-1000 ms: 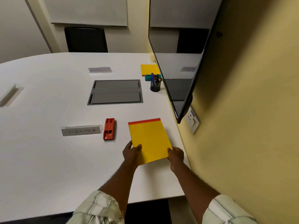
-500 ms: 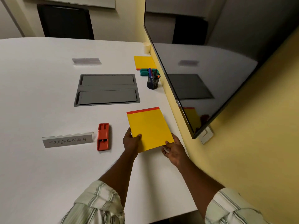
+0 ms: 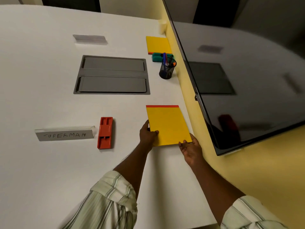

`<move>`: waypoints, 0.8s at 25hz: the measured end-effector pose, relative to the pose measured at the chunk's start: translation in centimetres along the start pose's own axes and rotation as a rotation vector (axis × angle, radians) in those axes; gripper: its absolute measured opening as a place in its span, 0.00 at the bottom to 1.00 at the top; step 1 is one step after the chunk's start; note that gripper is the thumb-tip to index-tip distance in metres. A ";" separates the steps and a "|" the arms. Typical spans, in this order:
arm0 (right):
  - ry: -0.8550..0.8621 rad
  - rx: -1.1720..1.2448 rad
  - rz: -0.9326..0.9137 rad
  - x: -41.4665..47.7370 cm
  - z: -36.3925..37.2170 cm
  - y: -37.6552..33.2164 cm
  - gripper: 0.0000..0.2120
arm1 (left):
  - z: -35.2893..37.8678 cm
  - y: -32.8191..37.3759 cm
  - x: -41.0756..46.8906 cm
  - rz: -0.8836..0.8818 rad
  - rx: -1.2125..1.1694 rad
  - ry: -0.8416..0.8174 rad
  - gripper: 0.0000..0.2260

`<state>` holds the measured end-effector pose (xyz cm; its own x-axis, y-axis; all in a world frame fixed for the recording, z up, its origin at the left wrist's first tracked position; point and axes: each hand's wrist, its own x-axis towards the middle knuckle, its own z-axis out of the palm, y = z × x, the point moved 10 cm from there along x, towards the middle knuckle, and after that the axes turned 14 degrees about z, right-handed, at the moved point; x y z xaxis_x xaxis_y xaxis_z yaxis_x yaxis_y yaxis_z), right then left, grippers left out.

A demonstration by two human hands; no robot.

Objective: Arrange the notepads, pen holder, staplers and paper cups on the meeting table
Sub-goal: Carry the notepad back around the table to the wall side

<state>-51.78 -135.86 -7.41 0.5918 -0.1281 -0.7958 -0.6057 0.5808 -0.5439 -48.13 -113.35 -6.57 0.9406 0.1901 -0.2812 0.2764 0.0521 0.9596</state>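
Observation:
A yellow notepad (image 3: 167, 125) with a red top strip lies on the white meeting table (image 3: 41, 96). My left hand (image 3: 147, 133) grips its lower left edge, thumb on top. My right hand (image 3: 191, 148) touches its lower right corner with fingers spread. An orange stapler (image 3: 105, 132) lies left of the notepad. Farther back sit a black mesh pen holder (image 3: 167, 69) with pens, a teal stapler (image 3: 158, 57) and a second yellow notepad (image 3: 158, 44). A pale paper cup (image 3: 162, 27) stands at the far end by the wall.
A "SUPERMAN" name plate (image 3: 65, 133) stands left of the orange stapler; another plate (image 3: 90, 39) is farther back. A grey cable hatch (image 3: 112, 75) is set into the table. A large dark screen (image 3: 239, 76) hangs on the yellow wall on the right.
The notepad has been squared up with the table edge. My right hand has slid off the pad's bottom edge to its corner and opened. The view has moved closer and tilted down.

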 end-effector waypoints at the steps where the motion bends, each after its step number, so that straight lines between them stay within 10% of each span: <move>1: 0.003 0.004 0.008 0.3 -0.1 0.1 0.30 | 0.2 -0.1 0.3 -0.003 0.022 -0.010 0.30; 14: 0.153 0.068 -0.001 3.0 -2.7 -0.9 0.30 | 4.0 0.0 3.1 0.003 0.239 -0.089 0.26; 20: 0.242 0.059 0.024 4.2 -2.5 -0.8 0.15 | 3.9 -0.7 3.5 -0.017 0.317 -0.078 0.26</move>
<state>-50.17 -138.90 -11.00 0.4289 -0.2984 -0.8527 -0.5818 0.6308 -0.5134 -44.22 -116.54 -8.23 0.9441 0.1156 -0.3087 0.3286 -0.2559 0.9092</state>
